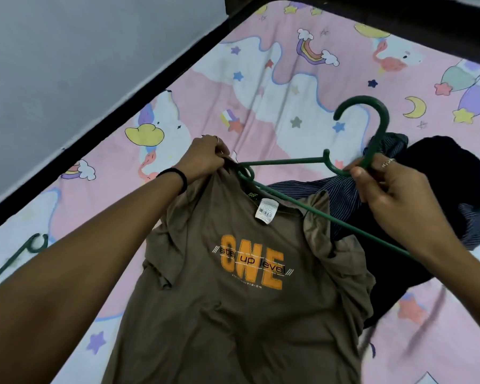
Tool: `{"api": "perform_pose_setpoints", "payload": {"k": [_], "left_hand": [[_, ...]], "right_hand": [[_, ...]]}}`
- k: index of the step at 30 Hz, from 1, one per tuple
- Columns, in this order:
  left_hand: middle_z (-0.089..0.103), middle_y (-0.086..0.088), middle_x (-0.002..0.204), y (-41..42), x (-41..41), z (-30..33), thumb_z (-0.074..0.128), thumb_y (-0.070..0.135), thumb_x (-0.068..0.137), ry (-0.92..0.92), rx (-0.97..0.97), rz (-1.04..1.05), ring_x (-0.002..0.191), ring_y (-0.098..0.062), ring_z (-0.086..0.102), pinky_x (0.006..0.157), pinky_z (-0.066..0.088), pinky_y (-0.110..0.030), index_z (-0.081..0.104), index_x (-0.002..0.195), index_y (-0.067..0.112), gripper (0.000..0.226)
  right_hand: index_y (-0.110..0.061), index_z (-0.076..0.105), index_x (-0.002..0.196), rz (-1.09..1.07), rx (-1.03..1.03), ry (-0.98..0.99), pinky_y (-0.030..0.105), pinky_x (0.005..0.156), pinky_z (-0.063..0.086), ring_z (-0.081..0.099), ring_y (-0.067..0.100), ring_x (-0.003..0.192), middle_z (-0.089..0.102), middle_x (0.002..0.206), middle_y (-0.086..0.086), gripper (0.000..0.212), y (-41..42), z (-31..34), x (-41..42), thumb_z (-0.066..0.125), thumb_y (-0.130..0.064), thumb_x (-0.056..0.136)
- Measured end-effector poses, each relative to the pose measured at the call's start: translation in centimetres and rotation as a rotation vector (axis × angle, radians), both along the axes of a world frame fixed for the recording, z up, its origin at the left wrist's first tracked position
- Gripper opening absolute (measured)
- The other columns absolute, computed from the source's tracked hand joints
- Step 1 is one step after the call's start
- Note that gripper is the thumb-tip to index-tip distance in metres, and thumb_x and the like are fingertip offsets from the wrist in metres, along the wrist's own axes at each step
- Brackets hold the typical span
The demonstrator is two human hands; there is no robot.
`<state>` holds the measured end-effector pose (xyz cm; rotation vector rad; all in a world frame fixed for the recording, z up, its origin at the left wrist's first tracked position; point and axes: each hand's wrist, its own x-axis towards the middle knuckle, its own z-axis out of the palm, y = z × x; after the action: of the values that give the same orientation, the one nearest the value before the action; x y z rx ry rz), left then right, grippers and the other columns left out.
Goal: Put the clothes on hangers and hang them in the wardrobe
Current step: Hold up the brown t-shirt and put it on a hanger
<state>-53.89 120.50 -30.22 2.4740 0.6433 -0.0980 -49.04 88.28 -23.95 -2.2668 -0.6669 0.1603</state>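
A brown T-shirt point(233, 300) with an orange "ONE" print lies spread over the bed, its white label showing at the collar. My left hand point(205, 159) pinches the shirt's left shoulder and lifts it. One end of a green plastic hanger point(286, 161) sits at that shoulder, inside the neck opening. My right hand point(394, 195) grips the hanger at the base of its hook, and the hook points up and away. The hanger's lower bar runs across the collar toward my right wrist.
The bed carries a pink cartoon-print sheet point(261, 79). A pile of dark clothes point(441, 173), one striped, lies under my right hand. Another green hanger point(14, 259) lies at the left edge. A black bed frame point(122, 98) borders a grey wall.
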Motion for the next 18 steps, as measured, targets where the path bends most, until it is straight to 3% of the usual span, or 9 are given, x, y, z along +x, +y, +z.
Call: {"api": "perform_pose_setpoints", "payload": {"k": [3, 7, 11, 13, 16, 18], "left_hand": [[0.069, -0.008, 0.104, 0.3, -0.3, 0.7, 0.059, 0.005, 0.085, -0.017, -0.085, -0.017, 0.088, -0.013, 0.057, 0.076, 0.041, -0.020, 0.070, 0.106, 0.010, 0.025], [0.072, -0.006, 0.098, 0.7, -0.8, 2.3, 0.060, 0.007, 0.085, -0.032, -0.107, -0.077, 0.091, -0.018, 0.063, 0.078, 0.048, -0.025, 0.075, 0.098, 0.013, 0.021], [0.071, 0.001, 0.096, 0.2, -1.4, 3.4, 0.057, 0.008, 0.085, -0.027, -0.166, -0.119, 0.093, -0.013, 0.063, 0.084, 0.050, -0.027, 0.074, 0.094, 0.019, 0.023], [0.068, 0.004, 0.100, -0.4, -2.0, 3.7, 0.050, 0.010, 0.085, 0.018, -0.177, -0.149, 0.096, -0.012, 0.060, 0.082, 0.047, -0.024, 0.072, 0.098, 0.022, 0.028], [0.068, 0.010, 0.106, -0.8, -3.0, 3.6, 0.045, 0.026, 0.076, 0.008, -0.252, -0.188, 0.101, -0.006, 0.059, 0.087, 0.043, -0.018, 0.071, 0.106, 0.022, 0.041], [0.070, 0.014, 0.097, -1.0, -3.8, 3.0, 0.055, 0.030, 0.085, -0.064, -0.347, -0.182, 0.094, 0.001, 0.062, 0.085, 0.044, -0.013, 0.070, 0.102, 0.024, 0.023]], "right_hand": [[-0.024, 0.064, 0.105, 0.035, -0.027, -0.017, 0.049, 0.066, 0.052, 0.057, 0.026, 0.067, 0.060, 0.070, -0.007, 0.022, 1.9, -0.5, 1.2, 0.049, -0.038, 0.096], [-0.022, 0.063, 0.097, 0.128, -0.059, 0.001, 0.042, 0.064, 0.046, 0.048, 0.016, 0.061, 0.052, 0.062, -0.010, 0.017, 4.8, -0.8, 2.1, 0.050, -0.033, 0.097], [-0.019, 0.061, 0.095, 0.209, -0.065, 0.038, 0.047, 0.071, 0.049, 0.051, 0.024, 0.069, 0.054, 0.067, -0.006, 0.018, 7.7, -1.0, 2.2, 0.049, -0.031, 0.098], [-0.016, 0.058, 0.093, 0.245, -0.096, 0.050, 0.049, 0.078, 0.047, 0.054, 0.029, 0.076, 0.057, 0.073, -0.001, 0.021, 9.1, -1.1, 2.5, 0.046, -0.033, 0.098], [-0.017, 0.055, 0.095, 0.293, -0.186, -0.003, 0.042, 0.081, 0.043, 0.057, 0.029, 0.086, 0.058, 0.080, -0.003, 0.021, 10.9, -1.2, 2.6, 0.045, -0.034, 0.100], [-0.015, 0.055, 0.097, 0.292, -0.204, -0.004, 0.040, 0.079, 0.040, 0.058, 0.029, 0.087, 0.057, 0.080, -0.004, 0.022, 11.9, -1.5, 2.6, 0.044, -0.033, 0.100]]}}
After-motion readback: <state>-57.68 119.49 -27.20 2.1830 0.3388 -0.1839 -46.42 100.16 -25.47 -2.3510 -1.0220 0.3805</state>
